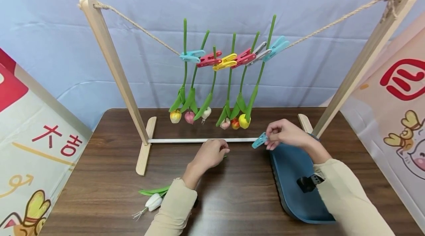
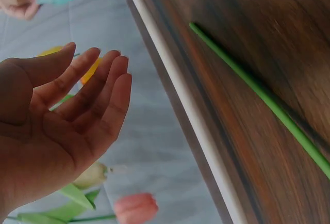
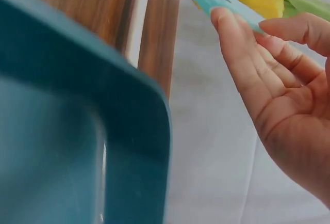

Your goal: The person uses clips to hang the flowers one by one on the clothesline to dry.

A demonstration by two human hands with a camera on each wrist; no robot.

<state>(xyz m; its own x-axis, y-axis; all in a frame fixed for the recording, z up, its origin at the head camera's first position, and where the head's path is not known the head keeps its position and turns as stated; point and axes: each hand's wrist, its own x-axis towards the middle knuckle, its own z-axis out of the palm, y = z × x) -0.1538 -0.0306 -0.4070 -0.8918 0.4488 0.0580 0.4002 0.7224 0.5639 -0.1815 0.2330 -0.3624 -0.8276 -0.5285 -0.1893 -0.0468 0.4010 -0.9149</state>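
Observation:
My right hand (image 1: pixel 286 132) pinches a light blue clothespin (image 1: pixel 260 140) between thumb and fingertips, over the far end of a blue tray. In the right wrist view the same clothespin (image 3: pixel 224 1) sticks out past the fingertips. My left hand (image 1: pixel 210 153) hovers over the table with nothing in it; its fingers are loosely bent in the left wrist view. Beneath the left forearm lies a white artificial tulip (image 1: pixel 154 202), mostly covered, and its green stem (image 2: pixel 263 95) shows on the wood. Several tulips (image 1: pixel 189 117) hang head down from a rope, held by coloured clothespins (image 1: pixel 225 62).
Two wooden posts (image 1: pixel 113 62) carry the sagging rope (image 1: pixel 335 20), with a white rod (image 1: pixel 179 140) joining their feet. The blue tray (image 1: pixel 299 206) stands at the right, and a small black device (image 1: pixel 307 183) shows by the right sleeve. A pale cloth hangs behind.

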